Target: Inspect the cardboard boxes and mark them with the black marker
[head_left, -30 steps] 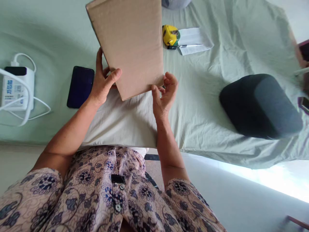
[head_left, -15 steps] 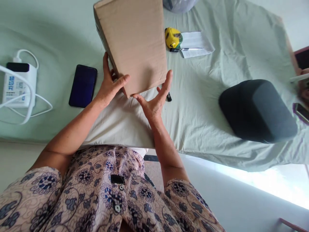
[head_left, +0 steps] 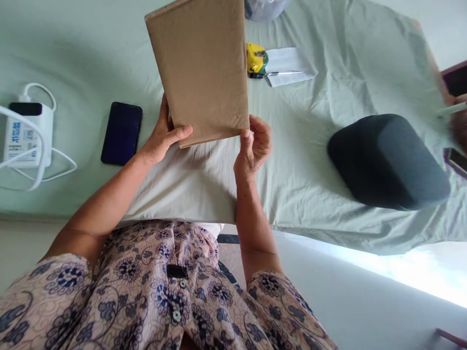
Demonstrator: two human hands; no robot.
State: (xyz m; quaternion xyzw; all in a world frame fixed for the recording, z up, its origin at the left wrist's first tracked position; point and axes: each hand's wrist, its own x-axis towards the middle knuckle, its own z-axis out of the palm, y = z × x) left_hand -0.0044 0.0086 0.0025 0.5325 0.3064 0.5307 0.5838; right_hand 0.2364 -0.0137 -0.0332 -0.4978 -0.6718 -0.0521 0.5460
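A brown cardboard box (head_left: 204, 73) is held up in front of me, its broad face turned toward me and its top cut off by the view's upper edge. My left hand (head_left: 162, 133) grips the lower left corner, thumb on the face and the other fingers behind the left side. At the lower right corner, my right hand (head_left: 253, 146) pinches the edge between thumb and curled fingers. A dark phone (head_left: 121, 132) lies on the cloth, left of my left hand. Beyond the box's right edge are a yellow and green tape measure (head_left: 256, 59) and a pen (head_left: 284, 73) on white paper (head_left: 292, 61).
A pale green cloth (head_left: 292, 160) covers the table. To the right stands a dark rounded block-like object (head_left: 388, 163). A white power strip or adapter (head_left: 29, 133) with cables sits far left. A translucent plastic bundle (head_left: 268, 8) is at the top.
The box has turned so its face is squarer to me and its left side no longer shows. My right hand has moved right along the bottom edge and closed on the corner.
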